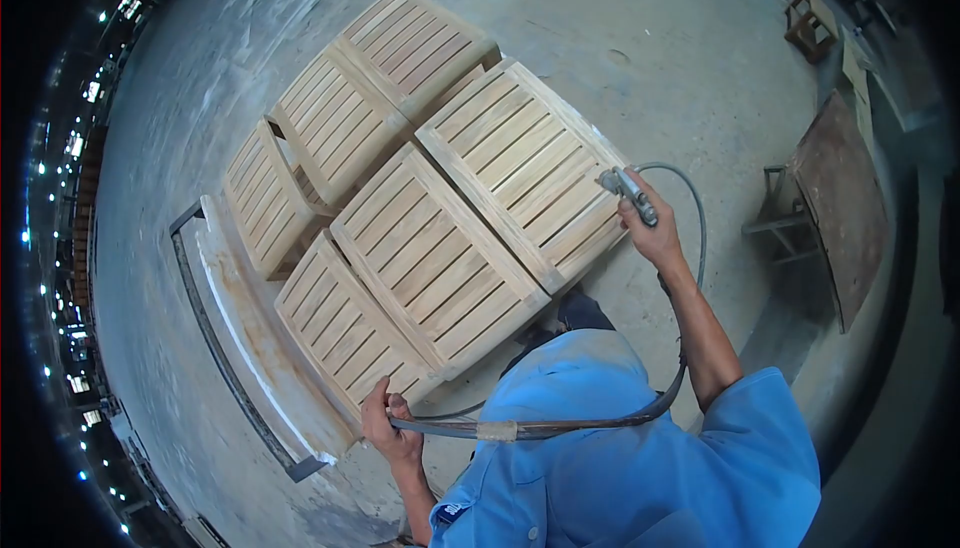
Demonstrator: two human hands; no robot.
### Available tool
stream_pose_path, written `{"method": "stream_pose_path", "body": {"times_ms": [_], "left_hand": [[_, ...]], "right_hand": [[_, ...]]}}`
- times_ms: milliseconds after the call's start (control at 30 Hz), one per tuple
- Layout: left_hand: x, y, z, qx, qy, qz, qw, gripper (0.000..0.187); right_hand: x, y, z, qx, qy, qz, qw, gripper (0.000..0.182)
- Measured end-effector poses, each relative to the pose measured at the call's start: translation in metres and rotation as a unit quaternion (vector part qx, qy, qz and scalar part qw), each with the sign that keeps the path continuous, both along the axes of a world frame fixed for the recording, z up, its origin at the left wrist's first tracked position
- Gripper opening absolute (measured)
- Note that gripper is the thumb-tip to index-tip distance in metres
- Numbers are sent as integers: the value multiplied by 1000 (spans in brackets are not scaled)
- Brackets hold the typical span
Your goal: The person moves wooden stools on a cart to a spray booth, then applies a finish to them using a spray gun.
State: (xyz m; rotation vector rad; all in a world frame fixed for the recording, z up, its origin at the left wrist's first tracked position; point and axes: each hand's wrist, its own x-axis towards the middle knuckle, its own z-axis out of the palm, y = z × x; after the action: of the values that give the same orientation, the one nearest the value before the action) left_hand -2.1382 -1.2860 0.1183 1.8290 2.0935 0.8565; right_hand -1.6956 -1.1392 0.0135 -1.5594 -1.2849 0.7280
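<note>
My right hand [652,218] grips a small grey metal air gun [635,196], its head pointing left over the near right corner of a slatted wooden top [525,163]. A thin grey hose [703,223] curves from the gun down past my right forearm. Low at the front, my left hand [388,426] is closed round a thicker dark hose [580,430], which runs across my body and has a band of tan tape on it. That hand is beside the front corner of another slatted wooden top [345,323]. A third slatted top [435,248] lies between these two.
Behind stand more pale slatted wooden pieces [410,43], close together. On the left, a long worn board [250,318] lies beside a dark metal bar [205,293]. To the right are a brown panel [845,213] on a metal stand and a small wooden stool [812,23].
</note>
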Motion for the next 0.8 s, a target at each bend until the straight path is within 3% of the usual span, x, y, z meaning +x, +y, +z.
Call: {"method": "stream_pose_path", "body": {"times_ms": [100, 233, 300, 533, 700, 767, 800], "left_hand": [[-7, 1, -7, 22, -4, 5, 1000, 28], [-7, 2, -10, 29, -23, 35, 999, 29], [-9, 4, -7, 21, -22, 29, 999, 29], [-11, 13, -9, 24, -28, 4, 999, 30], [-12, 20, -10, 21, -28, -12, 999, 30], [-12, 23, -11, 22, -42, -19, 999, 30], [-13, 24, -11, 21, -44, -20, 999, 30]], "right_hand": [[-6, 14, 3, 27, -53, -53, 997, 48], [-39, 15, 16, -5, -7, -52, 999, 45], [-61, 6, 16, 7, 12, 48, 999, 47], [-100, -11, 26, -92, 61, 161, 981, 48], [-64, -3, -2, -21, 41, 63, 997, 46], [-35, -1, 1, -9, 47, -54, 997, 45], [-21, -3, 3, -9, 46, -59, 997, 45]]}}
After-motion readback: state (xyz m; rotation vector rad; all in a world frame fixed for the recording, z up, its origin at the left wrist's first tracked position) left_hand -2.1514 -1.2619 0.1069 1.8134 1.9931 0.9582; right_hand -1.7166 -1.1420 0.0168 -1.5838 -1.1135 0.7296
